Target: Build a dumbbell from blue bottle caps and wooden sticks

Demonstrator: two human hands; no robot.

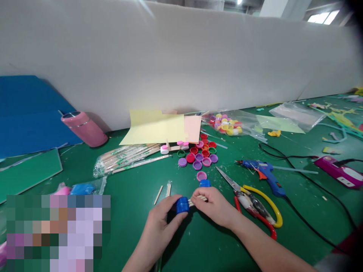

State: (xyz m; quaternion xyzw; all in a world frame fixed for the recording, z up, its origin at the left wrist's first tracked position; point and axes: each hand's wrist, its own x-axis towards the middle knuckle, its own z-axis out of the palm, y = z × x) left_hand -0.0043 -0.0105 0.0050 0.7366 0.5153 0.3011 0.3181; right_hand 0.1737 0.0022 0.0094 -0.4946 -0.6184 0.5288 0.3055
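Observation:
My left hand [161,223] grips a pair of stacked blue bottle caps [182,204] between thumb and fingers. Against the caps' right side, my right hand [214,204] pinches a few thin wooden sticks [202,197]. Whether the sticks are fixed to the caps cannot be seen. Just beyond the right fingers is another blue cap [205,183], partly hidden by the hand. Wrapped wooden sticks [169,188] lie by the left hand, with one loose stick [158,195] beside them. Further back, a small stick-and-cap assembly [174,147] rests near the loose coloured caps [197,165].
Scissors [249,204] and a blue glue gun [263,172] lie right of my hands. The gun's cord crosses the table near a purple power strip [340,172]. Bagged sticks [124,158], paper sheets [159,128] and a pink flask [85,128] stand or lie behind. Pixelation covers the lower left.

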